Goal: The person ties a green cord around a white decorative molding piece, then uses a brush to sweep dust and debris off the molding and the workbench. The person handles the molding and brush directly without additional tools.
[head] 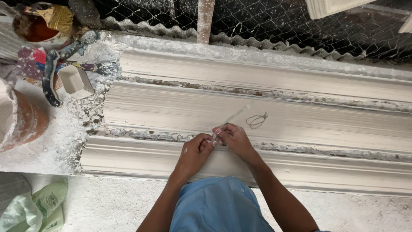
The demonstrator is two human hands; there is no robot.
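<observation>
Fingers [213, 138] of both my hands pinch the near end of a thin pale strand [231, 118] over the long plaster mould [266, 116] on the bench: left hand [195, 152] and right hand [234, 139] touch, closed on it. I judge a hard tug could snap the strand or slip it free. Its far end could also drag into the wire loop [256, 121] just beside it.
</observation>
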